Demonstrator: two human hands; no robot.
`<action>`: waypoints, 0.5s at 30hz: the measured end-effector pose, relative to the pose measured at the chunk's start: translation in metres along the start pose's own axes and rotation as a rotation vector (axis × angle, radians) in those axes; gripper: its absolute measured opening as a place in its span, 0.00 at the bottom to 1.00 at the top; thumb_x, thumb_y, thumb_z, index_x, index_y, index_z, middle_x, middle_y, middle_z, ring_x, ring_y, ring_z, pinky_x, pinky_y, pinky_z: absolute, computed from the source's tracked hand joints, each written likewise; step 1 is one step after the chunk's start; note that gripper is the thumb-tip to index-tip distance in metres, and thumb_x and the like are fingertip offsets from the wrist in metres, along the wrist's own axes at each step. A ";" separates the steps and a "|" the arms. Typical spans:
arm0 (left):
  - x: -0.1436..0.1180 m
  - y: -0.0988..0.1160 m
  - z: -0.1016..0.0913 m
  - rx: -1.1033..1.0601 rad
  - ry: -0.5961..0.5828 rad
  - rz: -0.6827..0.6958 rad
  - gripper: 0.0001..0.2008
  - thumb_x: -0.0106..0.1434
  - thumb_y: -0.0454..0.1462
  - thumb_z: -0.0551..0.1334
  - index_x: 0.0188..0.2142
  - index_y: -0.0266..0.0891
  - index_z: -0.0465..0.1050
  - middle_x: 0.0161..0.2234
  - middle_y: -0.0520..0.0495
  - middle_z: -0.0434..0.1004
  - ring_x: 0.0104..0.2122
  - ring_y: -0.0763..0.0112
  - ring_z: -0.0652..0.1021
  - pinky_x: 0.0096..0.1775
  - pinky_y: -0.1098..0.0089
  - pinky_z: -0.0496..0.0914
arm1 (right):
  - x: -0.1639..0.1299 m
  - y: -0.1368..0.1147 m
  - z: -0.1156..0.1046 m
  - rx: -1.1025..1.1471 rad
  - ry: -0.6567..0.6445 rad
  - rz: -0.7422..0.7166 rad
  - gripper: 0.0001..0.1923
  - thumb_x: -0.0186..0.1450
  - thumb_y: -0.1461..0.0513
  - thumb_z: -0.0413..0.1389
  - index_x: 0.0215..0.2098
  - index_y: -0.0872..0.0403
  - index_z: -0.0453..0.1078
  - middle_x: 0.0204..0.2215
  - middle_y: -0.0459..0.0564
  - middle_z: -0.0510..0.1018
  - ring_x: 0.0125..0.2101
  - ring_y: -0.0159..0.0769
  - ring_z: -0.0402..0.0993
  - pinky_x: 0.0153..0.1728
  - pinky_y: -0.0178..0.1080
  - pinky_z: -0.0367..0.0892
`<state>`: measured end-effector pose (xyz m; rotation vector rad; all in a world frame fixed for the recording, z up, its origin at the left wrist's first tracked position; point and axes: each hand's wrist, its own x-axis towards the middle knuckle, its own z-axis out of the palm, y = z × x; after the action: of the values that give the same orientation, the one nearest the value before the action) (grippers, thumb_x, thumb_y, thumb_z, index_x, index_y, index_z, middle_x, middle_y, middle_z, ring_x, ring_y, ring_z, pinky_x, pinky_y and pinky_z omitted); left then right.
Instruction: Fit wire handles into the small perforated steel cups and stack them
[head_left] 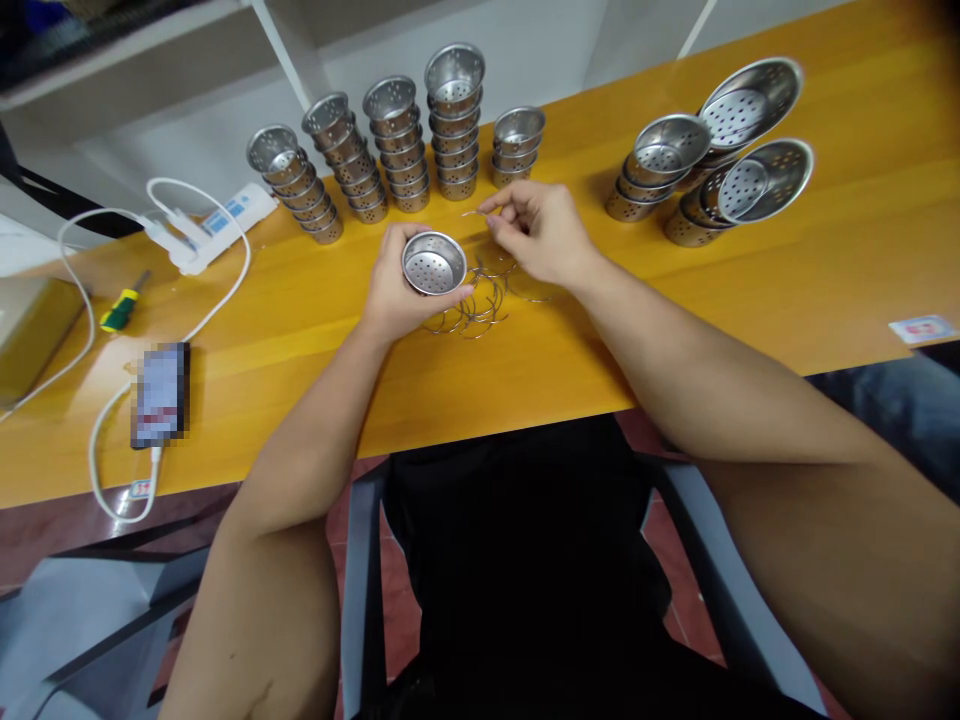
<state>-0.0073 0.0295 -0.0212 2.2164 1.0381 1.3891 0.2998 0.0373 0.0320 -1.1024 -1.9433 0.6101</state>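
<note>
My left hand (394, 290) is wrapped round a perforated metal cup (435, 268), its mouth tilted up toward me so the holes in its base show. To its right, my right hand (544, 228) pinches a thin curved wire (471, 212) between thumb and fingers, its free end pointing left toward the cup but apart from it. Below and between both hands lies a loose heap of curved wire pieces (484, 305) on the yellow table; the cup and left hand hide part of it.
Several stacks of perforated cups (394, 140) line the table's back edge, with more leaning stacks (667, 150) at right. At left are a power strip (229, 225) with white cables, a screwdriver (122, 308) and a phone (160, 395). Chair arms flank my lap.
</note>
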 end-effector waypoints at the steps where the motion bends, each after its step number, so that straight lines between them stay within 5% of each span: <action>1: 0.000 -0.001 0.000 0.002 0.006 -0.002 0.56 0.52 0.70 0.95 0.68 0.54 0.77 0.64 0.42 0.84 0.65 0.40 0.90 0.74 0.33 0.87 | 0.000 0.000 0.000 0.013 0.002 0.000 0.38 0.86 0.25 0.61 0.66 0.45 0.86 0.39 0.56 0.81 0.39 0.56 0.82 0.46 0.60 0.86; 12: -0.001 -0.016 0.008 -0.054 -0.014 0.030 0.57 0.59 0.71 0.92 0.75 0.57 0.71 0.68 0.41 0.85 0.67 0.41 0.91 0.74 0.38 0.88 | -0.007 -0.016 0.005 0.180 0.017 -0.007 0.42 0.78 0.17 0.64 0.58 0.40 0.82 0.29 0.48 0.71 0.36 0.52 0.73 0.43 0.60 0.80; 15: -0.003 -0.019 0.012 -0.086 -0.052 0.056 0.55 0.67 0.68 0.88 0.81 0.58 0.66 0.72 0.38 0.82 0.71 0.41 0.89 0.75 0.39 0.87 | -0.007 -0.017 0.003 0.186 0.030 -0.015 0.44 0.77 0.15 0.62 0.58 0.41 0.82 0.29 0.48 0.71 0.35 0.50 0.71 0.43 0.59 0.80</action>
<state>-0.0058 0.0417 -0.0403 2.2230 0.8879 1.3647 0.2912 0.0229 0.0391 -0.9743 -1.8269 0.7453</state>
